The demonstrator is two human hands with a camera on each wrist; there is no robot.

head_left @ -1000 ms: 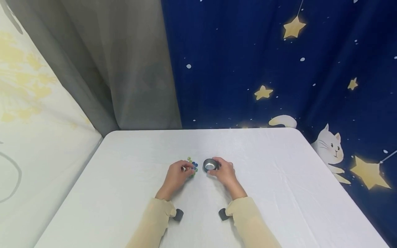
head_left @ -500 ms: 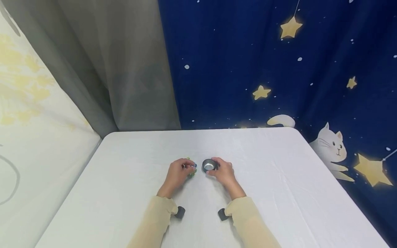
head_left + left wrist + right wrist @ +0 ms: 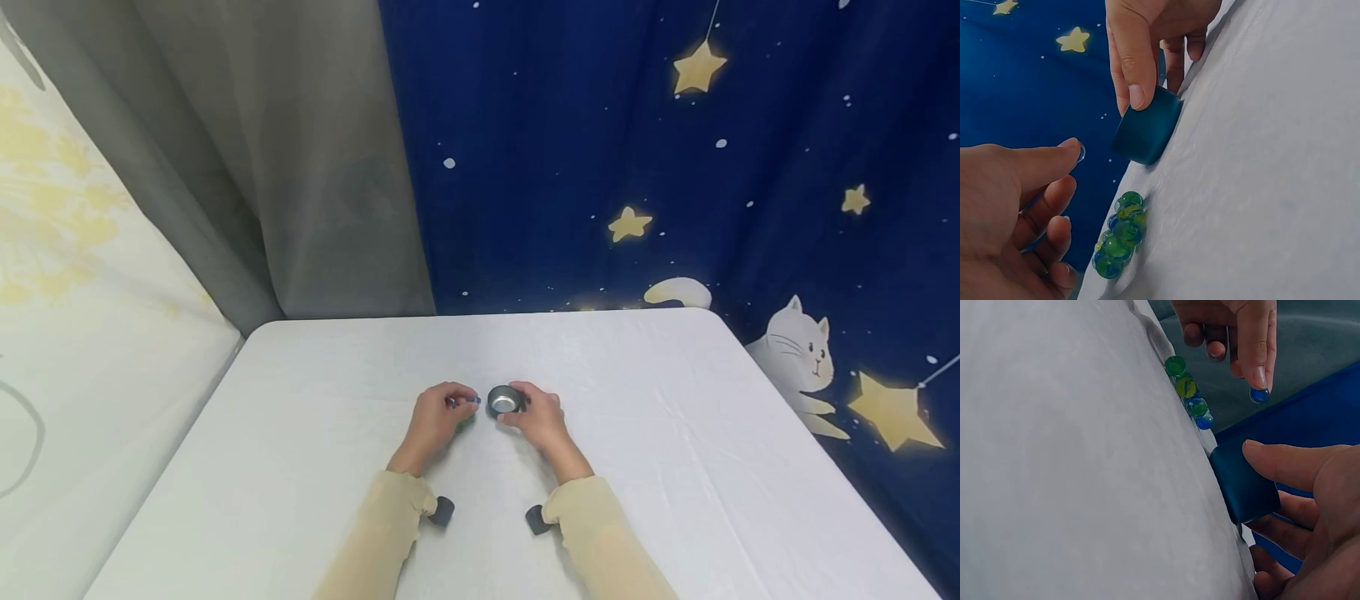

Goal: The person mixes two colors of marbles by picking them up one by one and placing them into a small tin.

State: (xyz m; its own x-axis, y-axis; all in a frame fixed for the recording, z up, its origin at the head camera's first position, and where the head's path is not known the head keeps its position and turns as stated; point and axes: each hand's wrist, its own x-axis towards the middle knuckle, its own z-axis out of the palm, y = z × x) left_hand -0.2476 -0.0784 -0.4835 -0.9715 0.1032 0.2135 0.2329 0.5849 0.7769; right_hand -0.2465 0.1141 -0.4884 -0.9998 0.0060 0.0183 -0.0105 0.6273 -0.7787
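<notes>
My left hand (image 3: 433,418) pinches a blue glass marble (image 3: 1259,395) between thumb and fingertip, lifted above the table just left of a small round metal cup (image 3: 491,403). The cup stands upright, dark outside and silvery inside, and its visible inside holds no marbles. My right hand (image 3: 544,422) grips it from the right, thumb on the near side and fingers round the far side. In the left wrist view, a cluster of green, blue and yellowish marbles (image 3: 1117,245) lies on the table beside the cup; in the head view my left hand mostly hides it.
The white cloth-covered table (image 3: 637,400) reaches well past both hands. Behind it hang a grey curtain (image 3: 337,167) and a dark blue curtain (image 3: 555,167) printed with stars and a cat. A dark wrist device (image 3: 442,512) sits at the left cuff, another device (image 3: 537,520) at the right.
My left hand has moved a little to the right, away from the marble cluster toward the cup, carrying the blue marble. The right hand still holds the cup in place.
</notes>
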